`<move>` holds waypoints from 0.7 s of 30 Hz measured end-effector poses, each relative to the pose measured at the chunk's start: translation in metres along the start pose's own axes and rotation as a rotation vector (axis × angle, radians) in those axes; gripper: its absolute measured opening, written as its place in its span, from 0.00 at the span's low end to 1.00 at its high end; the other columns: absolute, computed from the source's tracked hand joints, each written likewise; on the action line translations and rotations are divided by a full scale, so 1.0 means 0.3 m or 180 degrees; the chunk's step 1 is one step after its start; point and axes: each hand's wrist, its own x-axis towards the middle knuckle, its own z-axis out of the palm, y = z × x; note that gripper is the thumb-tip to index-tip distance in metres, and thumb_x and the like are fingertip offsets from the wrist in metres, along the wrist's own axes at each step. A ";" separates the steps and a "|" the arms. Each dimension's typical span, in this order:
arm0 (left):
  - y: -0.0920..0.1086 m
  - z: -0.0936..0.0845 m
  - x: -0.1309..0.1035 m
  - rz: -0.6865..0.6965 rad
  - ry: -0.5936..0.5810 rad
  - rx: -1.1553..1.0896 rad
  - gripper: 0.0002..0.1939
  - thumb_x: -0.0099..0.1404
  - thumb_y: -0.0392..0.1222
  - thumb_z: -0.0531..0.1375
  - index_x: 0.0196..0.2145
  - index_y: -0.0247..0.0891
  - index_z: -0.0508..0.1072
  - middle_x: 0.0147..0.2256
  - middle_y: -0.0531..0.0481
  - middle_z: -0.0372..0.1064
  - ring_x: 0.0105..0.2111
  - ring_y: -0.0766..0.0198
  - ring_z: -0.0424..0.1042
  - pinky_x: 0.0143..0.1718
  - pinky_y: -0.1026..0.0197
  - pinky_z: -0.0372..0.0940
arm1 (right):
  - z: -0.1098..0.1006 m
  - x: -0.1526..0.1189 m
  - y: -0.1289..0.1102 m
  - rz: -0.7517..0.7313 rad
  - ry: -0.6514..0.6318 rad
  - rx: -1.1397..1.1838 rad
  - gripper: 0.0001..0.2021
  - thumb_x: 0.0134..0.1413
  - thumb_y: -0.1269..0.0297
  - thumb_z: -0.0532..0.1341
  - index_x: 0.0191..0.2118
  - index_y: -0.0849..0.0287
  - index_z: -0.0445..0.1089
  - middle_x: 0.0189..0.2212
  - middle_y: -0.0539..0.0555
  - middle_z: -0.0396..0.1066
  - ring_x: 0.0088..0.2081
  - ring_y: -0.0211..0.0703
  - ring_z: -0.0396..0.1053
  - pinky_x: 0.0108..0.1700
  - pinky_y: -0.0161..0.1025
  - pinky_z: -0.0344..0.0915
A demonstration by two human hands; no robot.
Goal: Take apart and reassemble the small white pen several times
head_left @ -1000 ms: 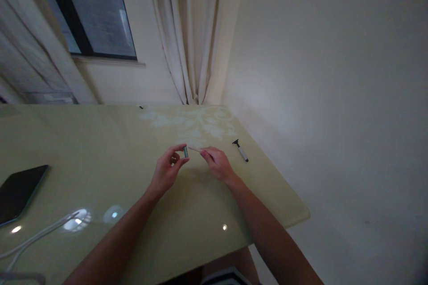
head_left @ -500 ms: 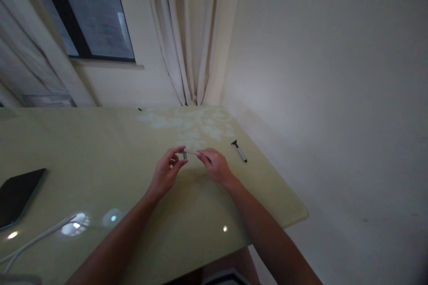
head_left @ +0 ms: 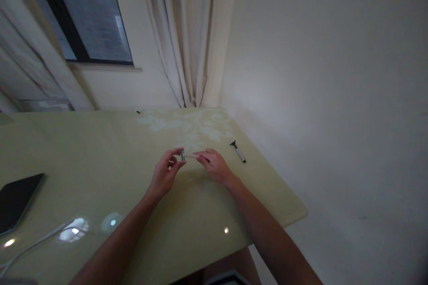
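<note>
In front of me, above the table, I hold a razor with a pale handle [head_left: 191, 156] and a small green-and-dark head [head_left: 182, 155]. The thumb and forefinger of my left hand [head_left: 166, 170] pinch the head at its two ends. My right hand [head_left: 213, 164] is closed around the far end of the handle, hiding that part. Handle and head meet in a T shape; whether they are firmly joined I cannot tell. Right of my right hand, a second razor [head_left: 239, 153] with a grey handle and black head lies on the table.
The pale, glossy table [head_left: 160, 240] has its right edge along the wall [head_left: 317, 98]. At the left lie a dark flat tablet-like thing [head_left: 18, 198] and a white cable [head_left: 36, 242]. A tiny black piece [head_left: 138, 112] lies near the back edge, by the curtain [head_left: 189, 31].
The razor's pale handle has shifted from near the top of the green head to about its middle and looks more level. Both hands stay in nearly the same place.
</note>
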 end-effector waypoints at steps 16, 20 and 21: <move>-0.005 -0.001 0.002 0.0125 0.0056 -0.0041 0.19 0.65 0.45 0.65 0.53 0.43 0.75 0.40 0.52 0.71 0.27 0.69 0.65 0.30 0.65 0.63 | 0.000 -0.004 -0.009 -0.0077 -0.0035 0.0011 0.27 0.74 0.45 0.50 0.56 0.57 0.78 0.36 0.57 0.74 0.41 0.46 0.67 0.46 0.41 0.62; 0.002 -0.004 0.001 0.0123 0.0062 -0.0037 0.19 0.65 0.45 0.65 0.53 0.43 0.75 0.40 0.52 0.70 0.27 0.70 0.64 0.30 0.64 0.62 | -0.003 -0.005 -0.010 0.0073 0.0056 0.0005 0.26 0.74 0.45 0.50 0.56 0.56 0.78 0.36 0.57 0.73 0.41 0.46 0.68 0.46 0.41 0.62; 0.003 -0.004 0.001 0.0136 0.0055 -0.0040 0.19 0.65 0.45 0.65 0.53 0.43 0.75 0.40 0.52 0.70 0.27 0.70 0.64 0.30 0.64 0.62 | -0.004 -0.005 -0.010 0.0077 0.0045 0.0024 0.26 0.74 0.45 0.50 0.56 0.55 0.78 0.36 0.56 0.73 0.40 0.46 0.68 0.46 0.41 0.62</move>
